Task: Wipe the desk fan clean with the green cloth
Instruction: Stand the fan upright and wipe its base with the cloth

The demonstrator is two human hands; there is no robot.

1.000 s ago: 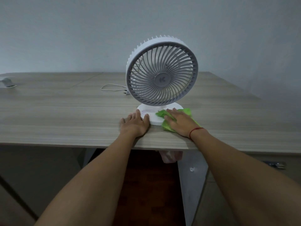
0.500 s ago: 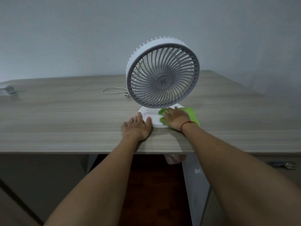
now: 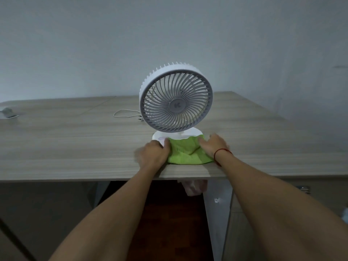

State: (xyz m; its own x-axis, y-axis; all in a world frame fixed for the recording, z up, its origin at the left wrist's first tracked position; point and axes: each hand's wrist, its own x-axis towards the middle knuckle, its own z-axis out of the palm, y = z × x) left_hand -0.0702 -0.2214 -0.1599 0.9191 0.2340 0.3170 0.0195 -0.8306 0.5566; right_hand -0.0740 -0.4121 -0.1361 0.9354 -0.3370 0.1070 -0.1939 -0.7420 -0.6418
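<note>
A white desk fan (image 3: 176,98) with a grey round grille stands upright on its round white base (image 3: 160,136) near the front edge of the wooden desk (image 3: 75,144). The green cloth (image 3: 185,150) lies spread over the front of the base and onto the desk. My left hand (image 3: 153,154) grips the cloth's left edge, fingers curled on it. My right hand (image 3: 213,145), with a red string at the wrist, holds the cloth's right edge beside the base.
The fan's white cable (image 3: 126,113) with its plug lies on the desk behind and left of the fan. A small grey object (image 3: 7,113) sits at the far left edge. The desk's front edge runs just behind my wrists, with dark floor below.
The cloth, earlier bunched under my right hand on the base, is now spread out between both hands. My left hand went from flat on the desk to gripping the cloth's left edge.
</note>
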